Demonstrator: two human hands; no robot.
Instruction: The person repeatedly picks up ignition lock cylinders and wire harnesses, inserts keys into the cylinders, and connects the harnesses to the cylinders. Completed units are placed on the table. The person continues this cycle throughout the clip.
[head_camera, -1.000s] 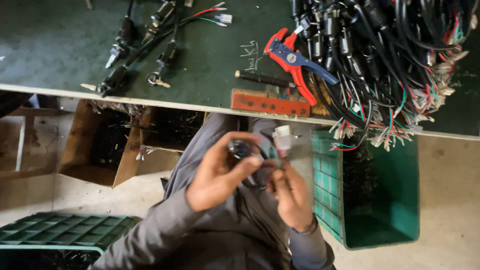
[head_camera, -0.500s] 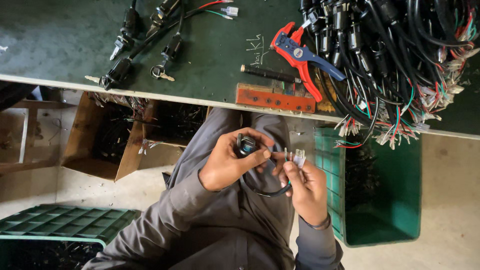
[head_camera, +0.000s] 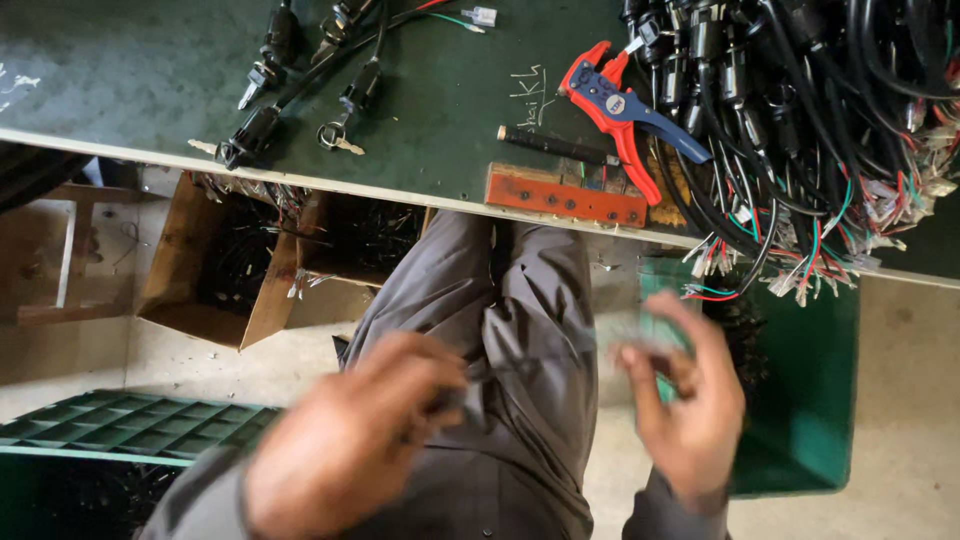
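Brown cardboard box (head_camera: 215, 265) under table (head_camera: 120, 80) | both hands' fingers blurred, grip unclear

soft daylight, even and bright; the dark green worktop (head_camera: 440, 110) stays sharp, while both bare hands, left (head_camera: 350, 455) and right (head_camera: 685, 395), smear with motion blur.

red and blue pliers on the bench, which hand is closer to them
Right. The right hand is below the red and blue pliers, a little to their right. The left hand is lower and far off to the left, over the lap.
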